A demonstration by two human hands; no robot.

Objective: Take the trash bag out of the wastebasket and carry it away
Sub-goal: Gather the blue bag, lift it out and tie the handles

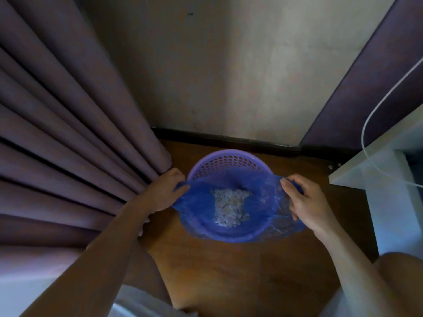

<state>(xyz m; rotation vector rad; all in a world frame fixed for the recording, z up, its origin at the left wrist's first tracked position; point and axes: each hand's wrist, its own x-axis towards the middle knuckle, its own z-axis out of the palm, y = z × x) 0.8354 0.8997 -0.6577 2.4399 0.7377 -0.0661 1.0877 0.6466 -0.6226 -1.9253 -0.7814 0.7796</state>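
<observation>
Purple wastebasket (pixel 225 161) on wooden floor (pixel 229 271), between curtain (pixel 68 133) and white furniture (pixel 386 191). Blue trash bag (pixel 258 191) lies inside it, edges pulled outward. Left hand (pixel 164 191) and right hand (pixel 304 202) each pinch a bag edge, fingers closed. Pale small bits (pixel 229 208), possibly pellets, at the bottom.

bare forearms (pixel 98 248), bare knees, white shorts (pixel 139 300)

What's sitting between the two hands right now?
In the head view, the blue plastic trash bag stretches from left hand to right hand over the purple perforated wastebasket, with whitish crumbled trash inside.
</observation>
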